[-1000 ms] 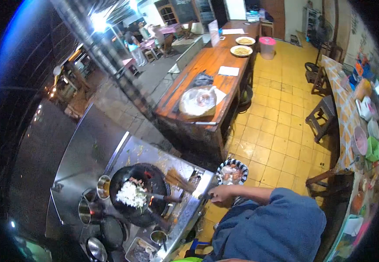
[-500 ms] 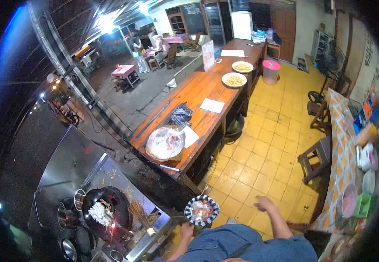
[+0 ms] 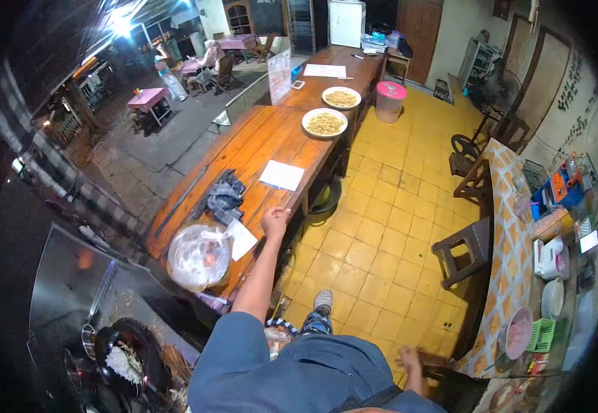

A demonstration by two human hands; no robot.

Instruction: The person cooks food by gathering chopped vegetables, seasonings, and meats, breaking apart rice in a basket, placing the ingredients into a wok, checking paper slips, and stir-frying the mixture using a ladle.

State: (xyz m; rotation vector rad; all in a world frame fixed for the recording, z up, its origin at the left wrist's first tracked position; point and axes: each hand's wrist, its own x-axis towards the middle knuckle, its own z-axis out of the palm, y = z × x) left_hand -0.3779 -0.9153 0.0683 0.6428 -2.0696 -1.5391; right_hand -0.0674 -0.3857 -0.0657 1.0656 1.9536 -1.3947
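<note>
My left hand (image 3: 275,224) reaches forward over the near edge of the wooden counter (image 3: 250,155), empty with loosely bent fingers. White papers lie close by: one sheet (image 3: 242,239) beside a clear plastic bag (image 3: 199,256) in a round container, and a pad (image 3: 281,175) farther along. A dark crumpled cloth or bag (image 3: 224,198) rests left of the hand. Low at my right side, my right hand (image 3: 407,359) hangs empty, fingers slightly apart, above the yellow floor. A wok (image 3: 128,361) with white rice sits on the stove at lower left.
Two plates of noodles (image 3: 325,124) (image 3: 341,98) stand along the counter. A pink-lidded bucket (image 3: 390,102) is on the tiled floor. To the right are a stool (image 3: 463,253) and a long table (image 3: 504,275) with dishes. A striped basket (image 3: 278,337) is partly hidden by my body.
My left hand has risen from beside the striped basket to the counter's edge. My right hand has moved lower. The view has shifted, and my foot now shows on the floor.
</note>
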